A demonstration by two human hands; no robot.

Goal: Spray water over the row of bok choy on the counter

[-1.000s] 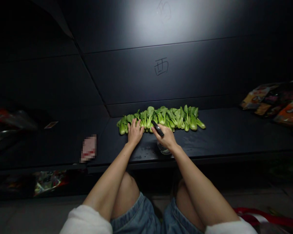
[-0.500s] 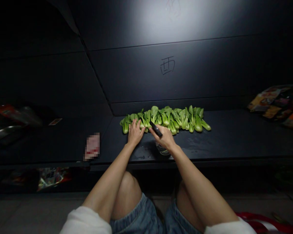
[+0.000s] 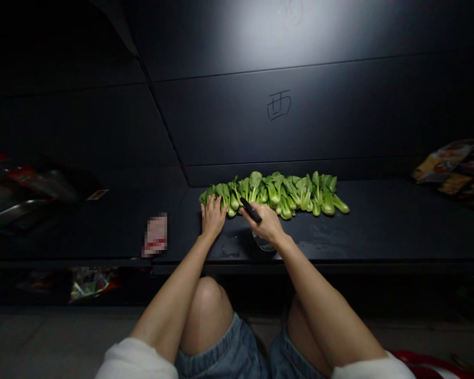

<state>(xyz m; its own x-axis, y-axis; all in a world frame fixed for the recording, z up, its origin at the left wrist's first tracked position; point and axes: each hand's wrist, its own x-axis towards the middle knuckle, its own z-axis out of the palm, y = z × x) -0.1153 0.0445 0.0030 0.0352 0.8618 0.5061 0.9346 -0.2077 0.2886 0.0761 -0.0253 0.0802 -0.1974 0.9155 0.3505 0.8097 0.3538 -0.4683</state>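
left hand point(image 3: 213, 218): open, fingers on greens point(image 3: 286, 193), left end;
right hand point(image 3: 266, 222): grasping black-topped clear container point(image 3: 251, 210);
greens: rowed along shelf point(image 3: 383, 221)

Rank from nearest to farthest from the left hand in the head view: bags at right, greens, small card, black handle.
1. Greens, touching the left hand.
2. Black handle, in the right hand.
3. Small card, off left.
4. Bags, far right.
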